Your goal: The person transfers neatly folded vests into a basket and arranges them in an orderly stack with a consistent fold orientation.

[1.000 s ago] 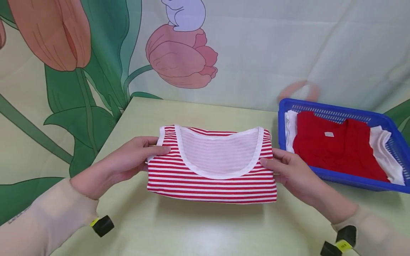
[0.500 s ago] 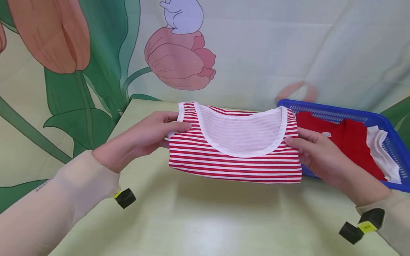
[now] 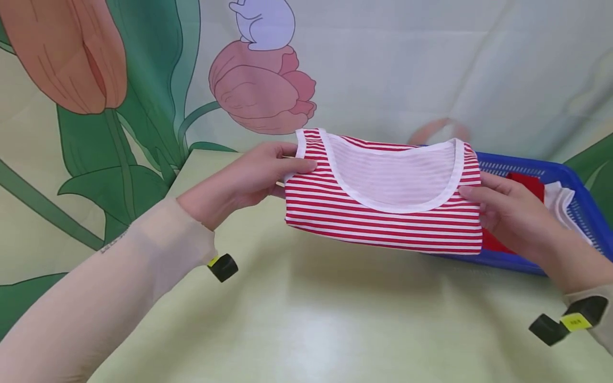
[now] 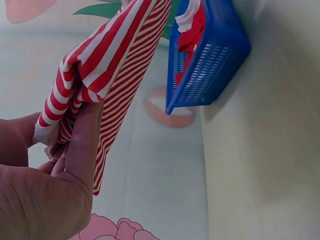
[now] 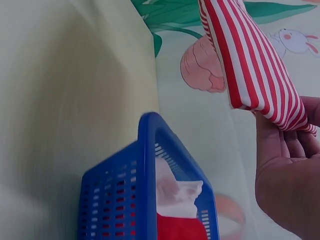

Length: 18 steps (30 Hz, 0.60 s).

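A folded red-and-white striped tank top (image 3: pixel 383 229) with a white-bound scoop neck hangs above the table between both hands. My left hand (image 3: pixel 254 178) pinches its left edge, thumb on the front and fingers behind. At the opposite edge my right hand (image 3: pixel 522 213) grips it the same way. In the left wrist view the folded layers of the tank top (image 4: pixel 127 75) show between thumb and fingers. The right wrist view has the right hand (image 5: pixel 290 170) holding a corner of the cloth, higher than the blue basket (image 5: pixel 147 165).
The blue basket (image 3: pixel 551 167) stands at the table's right, partly hidden behind the tank top. Inside lie a red garment (image 3: pixel 529 183) and white clothes (image 3: pixel 560 202). A printed curtain with tulips (image 3: pixel 263 90) hangs behind the pale table (image 3: pixel 306 319).
Both hands have lifted the striped tank top and carried it rightward and away from me. It now overlaps the left part of the basket in the head view.
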Each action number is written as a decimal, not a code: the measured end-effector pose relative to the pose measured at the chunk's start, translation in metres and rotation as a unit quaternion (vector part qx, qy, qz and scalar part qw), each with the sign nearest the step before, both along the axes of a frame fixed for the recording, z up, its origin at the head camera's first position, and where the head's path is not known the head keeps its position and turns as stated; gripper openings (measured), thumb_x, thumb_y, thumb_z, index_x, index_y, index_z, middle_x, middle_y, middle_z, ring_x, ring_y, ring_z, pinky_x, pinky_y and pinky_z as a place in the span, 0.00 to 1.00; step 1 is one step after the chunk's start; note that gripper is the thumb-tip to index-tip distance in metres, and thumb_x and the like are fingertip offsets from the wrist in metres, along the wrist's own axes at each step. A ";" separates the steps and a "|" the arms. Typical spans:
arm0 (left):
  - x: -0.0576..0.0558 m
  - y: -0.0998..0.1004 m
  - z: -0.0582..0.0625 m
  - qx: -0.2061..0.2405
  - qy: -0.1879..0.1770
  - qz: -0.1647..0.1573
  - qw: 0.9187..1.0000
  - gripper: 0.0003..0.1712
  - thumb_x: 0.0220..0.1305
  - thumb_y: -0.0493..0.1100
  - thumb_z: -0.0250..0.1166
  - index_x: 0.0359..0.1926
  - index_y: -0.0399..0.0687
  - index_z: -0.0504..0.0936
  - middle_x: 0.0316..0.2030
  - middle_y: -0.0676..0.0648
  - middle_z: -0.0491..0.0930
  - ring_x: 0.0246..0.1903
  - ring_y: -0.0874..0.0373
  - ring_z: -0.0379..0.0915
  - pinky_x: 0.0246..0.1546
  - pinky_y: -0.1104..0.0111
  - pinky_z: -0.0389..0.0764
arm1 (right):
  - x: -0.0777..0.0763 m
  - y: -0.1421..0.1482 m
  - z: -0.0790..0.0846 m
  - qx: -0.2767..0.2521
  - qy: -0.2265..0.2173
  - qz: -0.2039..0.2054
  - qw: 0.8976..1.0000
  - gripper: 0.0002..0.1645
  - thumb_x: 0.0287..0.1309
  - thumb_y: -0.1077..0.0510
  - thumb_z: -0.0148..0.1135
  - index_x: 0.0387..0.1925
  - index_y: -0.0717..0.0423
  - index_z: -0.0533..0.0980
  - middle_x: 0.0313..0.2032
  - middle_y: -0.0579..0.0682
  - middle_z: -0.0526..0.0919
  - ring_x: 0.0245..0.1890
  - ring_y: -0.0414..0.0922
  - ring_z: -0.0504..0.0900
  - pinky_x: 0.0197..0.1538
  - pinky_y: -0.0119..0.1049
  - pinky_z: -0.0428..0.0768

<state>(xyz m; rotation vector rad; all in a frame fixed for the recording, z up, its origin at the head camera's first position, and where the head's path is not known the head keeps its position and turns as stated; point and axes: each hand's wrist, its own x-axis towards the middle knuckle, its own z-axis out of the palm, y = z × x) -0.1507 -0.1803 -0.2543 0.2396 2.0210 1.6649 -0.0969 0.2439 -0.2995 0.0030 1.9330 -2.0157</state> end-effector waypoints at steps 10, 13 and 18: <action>-0.018 0.035 0.003 0.005 0.002 -0.028 1.000 0.24 0.77 0.43 0.66 0.70 0.44 0.78 0.51 0.40 0.86 0.41 0.49 0.89 0.47 0.59 0.91 | 0.005 0.026 0.000 0.053 0.003 -0.065 0.996 0.18 0.79 0.53 0.60 0.62 0.30 0.82 0.53 0.38 0.88 0.48 0.40 0.90 0.45 0.37 0.90; -0.022 0.042 0.001 0.004 0.000 -0.039 0.999 0.23 0.77 0.43 0.66 0.68 0.43 0.78 0.50 0.40 0.86 0.41 0.50 0.89 0.47 0.58 0.91 | 0.006 0.031 0.000 0.078 0.006 -0.075 0.994 0.18 0.79 0.51 0.61 0.63 0.29 0.80 0.52 0.36 0.88 0.47 0.39 0.90 0.44 0.36 0.90; -0.029 0.059 0.001 0.005 0.004 -0.051 0.999 0.22 0.78 0.42 0.65 0.68 0.43 0.79 0.49 0.40 0.87 0.42 0.50 0.89 0.48 0.58 0.90 | 0.006 0.044 0.002 0.082 0.008 -0.088 0.993 0.17 0.79 0.51 0.60 0.63 0.29 0.78 0.51 0.35 0.88 0.46 0.38 0.90 0.43 0.35 0.90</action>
